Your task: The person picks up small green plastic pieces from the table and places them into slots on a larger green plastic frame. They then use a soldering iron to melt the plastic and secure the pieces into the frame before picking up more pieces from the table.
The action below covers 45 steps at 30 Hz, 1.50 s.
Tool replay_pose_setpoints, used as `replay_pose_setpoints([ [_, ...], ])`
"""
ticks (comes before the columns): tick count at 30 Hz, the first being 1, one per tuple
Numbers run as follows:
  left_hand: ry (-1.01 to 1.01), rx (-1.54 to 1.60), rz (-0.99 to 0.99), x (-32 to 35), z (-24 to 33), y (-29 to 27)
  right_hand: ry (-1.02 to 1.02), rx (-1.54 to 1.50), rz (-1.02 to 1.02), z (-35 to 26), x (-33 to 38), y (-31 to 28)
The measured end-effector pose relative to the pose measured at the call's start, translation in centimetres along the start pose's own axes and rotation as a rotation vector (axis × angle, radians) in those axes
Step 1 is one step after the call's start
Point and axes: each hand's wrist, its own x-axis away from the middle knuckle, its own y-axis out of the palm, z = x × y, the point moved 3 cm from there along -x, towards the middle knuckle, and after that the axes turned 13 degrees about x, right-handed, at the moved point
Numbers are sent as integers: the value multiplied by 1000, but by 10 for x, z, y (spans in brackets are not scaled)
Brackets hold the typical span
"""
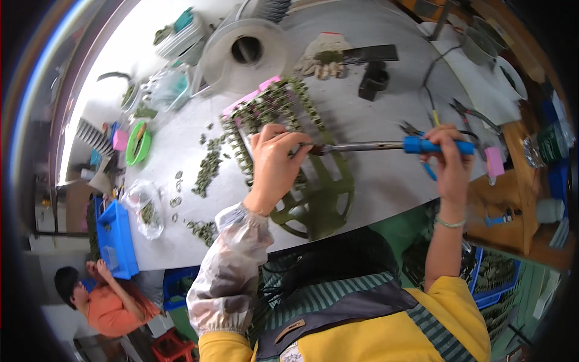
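Observation:
My right hand point(451, 160) is closed round the blue handle of a soldering iron point(368, 146), as its long metal shaft suggests. The shaft points left, and its brownish tip end lies at the fingertips of my left hand point(272, 163). My left thumb and fingers are pinched together; whatever is between them is too small to make out. Under both, an olive-green moulded frame point(329, 211) lies tilted on the table, its far part lined with rows of small green pieces point(274, 102). A pink block point(238, 104) shows at its far edge. Loose green pieces point(208, 166) lie left of it.
Pliers point(461, 108) and a black cable lie on the grey table point(386, 181) at right. Farther back are a stained glove point(325, 54), a black holder point(374, 79) and a large clear funnel-like hood point(211, 63). At left stand a green bowl point(139, 145) and blue tray point(117, 238), with another person point(114, 301) beyond.

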Motion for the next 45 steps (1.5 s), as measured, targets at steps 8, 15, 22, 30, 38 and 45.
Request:
replay_pose_setpoints([
  [8,-8,319,112,9,-8,-53,28,90,38,-1,5,-51],
  [15,-856,-477,70,188,-151,-208,19,83,12,-9,11,-51],
  [22,-718,-280,243,243,-162,-190,-3,125,15,-19,16,-47],
  [30,-750,-169,352,237,-171,-182,-18,131,28,-29,20,-45],
  [38,-840,741,487,192,-134,-180,-16,165,41,-30,20,-48],
  [45,-787,632,439,167,-113,-166,-43,236,80,-38,24,-51],
])
